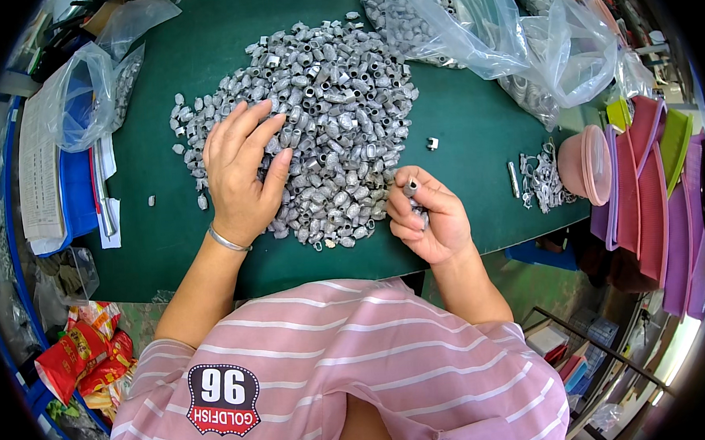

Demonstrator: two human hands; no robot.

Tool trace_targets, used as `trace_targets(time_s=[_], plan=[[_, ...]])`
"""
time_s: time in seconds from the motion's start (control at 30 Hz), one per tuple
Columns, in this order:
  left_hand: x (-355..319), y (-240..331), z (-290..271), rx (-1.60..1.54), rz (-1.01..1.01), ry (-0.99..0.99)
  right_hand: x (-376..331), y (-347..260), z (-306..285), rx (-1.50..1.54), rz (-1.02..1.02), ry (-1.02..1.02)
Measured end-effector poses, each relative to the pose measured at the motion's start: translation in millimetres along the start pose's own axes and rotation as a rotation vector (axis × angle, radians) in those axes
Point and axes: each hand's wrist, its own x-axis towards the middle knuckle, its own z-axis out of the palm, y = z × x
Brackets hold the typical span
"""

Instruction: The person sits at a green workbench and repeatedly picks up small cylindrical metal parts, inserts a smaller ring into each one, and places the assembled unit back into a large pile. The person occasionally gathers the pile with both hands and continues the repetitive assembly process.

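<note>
A broad heap of small grey metal castings [338, 101], hollow and barrel-shaped, spreads over the green tabletop. My left hand [242, 166], with a silver bangle at its wrist, lies on the heap's left side, palm down with fingers apart. At the heap's lower right edge, my right hand [432, 216] is turned partly palm up with curled fingers. Between its thumb and forefinger is one metal casting [410, 187], its round hole showing. More grey pieces show among the lower fingers; how many cannot be made out.
Clear plastic bags [470, 30] of castings stand at the back right. A pink tub [582, 164] sits right, beside a small pile of thin metal pieces [543, 180] and coloured plastic baskets [650, 188]. Papers in a blue tray [76, 195] and a plastic bag [87, 98] lie left.
</note>
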Motion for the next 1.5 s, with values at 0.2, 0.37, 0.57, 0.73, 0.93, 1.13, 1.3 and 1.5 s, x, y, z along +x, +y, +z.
trace_targets(time_s=[0.2, 0.37, 0.57, 0.73, 0.93, 1.13, 1.3, 1.5], plan=[[1, 1, -2, 0.009, -0.005, -0.018, 4, -5, 16, -0.114, -0.229, 0.149], [1, 1, -3, 0.013, -0.006, -0.027, 13, -11, 8, -1.216, -0.389, 0.440], [0, 2, -3, 0.019, -0.011, -0.023, 25, 4, 14, -1.841, -0.642, 0.390], [0, 3, -4, 0.015, -0.018, -0.030, 20, -7, 12, -1.879, -0.565, 0.263], [0, 3, -6, -0.036, -0.023, -0.032, 25, -1, 4, -1.902, -0.827, 0.179], [0, 2, -9, -0.183, -0.025, 0.018, 17, 1, 16, -1.741, -0.954, 0.051], [-6, 8, -12, -0.143, -0.030, -0.021, 7, 9, 15, -0.964, -0.559, 0.015], [-7, 9, -11, -0.111, -0.028, -0.051, 8, 19, 18, 0.062, -0.046, -0.008]])
